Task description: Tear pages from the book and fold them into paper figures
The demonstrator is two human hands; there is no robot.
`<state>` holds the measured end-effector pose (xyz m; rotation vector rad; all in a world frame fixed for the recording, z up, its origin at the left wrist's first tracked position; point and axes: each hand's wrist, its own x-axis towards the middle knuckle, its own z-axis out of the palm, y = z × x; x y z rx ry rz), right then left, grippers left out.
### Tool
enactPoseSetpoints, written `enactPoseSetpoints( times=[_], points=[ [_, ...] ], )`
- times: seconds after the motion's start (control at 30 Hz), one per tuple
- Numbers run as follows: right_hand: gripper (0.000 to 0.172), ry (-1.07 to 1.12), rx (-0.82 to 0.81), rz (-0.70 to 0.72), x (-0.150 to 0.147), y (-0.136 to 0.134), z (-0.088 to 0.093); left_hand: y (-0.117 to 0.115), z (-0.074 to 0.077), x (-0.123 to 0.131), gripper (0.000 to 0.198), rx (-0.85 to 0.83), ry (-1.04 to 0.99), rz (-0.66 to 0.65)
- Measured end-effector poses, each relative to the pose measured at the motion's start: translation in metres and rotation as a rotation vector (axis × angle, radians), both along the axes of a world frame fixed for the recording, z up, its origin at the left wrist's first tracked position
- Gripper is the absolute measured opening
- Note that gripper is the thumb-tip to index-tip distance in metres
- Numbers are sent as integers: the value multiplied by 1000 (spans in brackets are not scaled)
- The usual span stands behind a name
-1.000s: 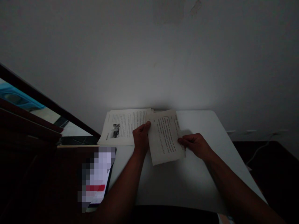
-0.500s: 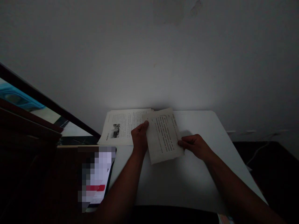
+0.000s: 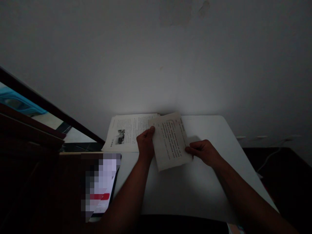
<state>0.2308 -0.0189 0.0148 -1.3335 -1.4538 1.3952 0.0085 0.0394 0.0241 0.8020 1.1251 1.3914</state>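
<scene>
A loose printed sheet of paper (image 3: 170,143) is held just above the white table (image 3: 207,182). My left hand (image 3: 145,144) grips its left edge with the fingers closed on it. My right hand (image 3: 203,152) pinches its right edge. Behind and to the left of the sheet lies an open printed booklet (image 3: 126,131) with a small picture on its page, against the wall.
A tablet or phone with a lit, blurred screen (image 3: 101,185) lies at the table's left front corner. Dark wooden furniture (image 3: 31,143) stands to the left. The grey wall rises just behind the table. A cable (image 3: 270,156) runs along the dark floor at right.
Both hands shifted the sheet slightly to the left and up from a second ago; since half a second ago it has barely moved.
</scene>
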Motion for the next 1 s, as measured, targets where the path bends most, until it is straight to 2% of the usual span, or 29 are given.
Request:
enactPoseSetpoints(
  times=[0.17,0.43,0.73,1.0],
  points=[
    [33,20,-30,35,1,-1,-1,0,0,-1,35,5,-17,22],
    [31,0,-30,4,0,0,1,3,-7,-3,33,45,-17,35],
    [30,10,-40,-15,-1,0,2,2,-3,-2,33,34,-38,48],
    [28,58,-72,-34,-2,0,0,3,-1,-1,34,37,-28,127]
  ],
)
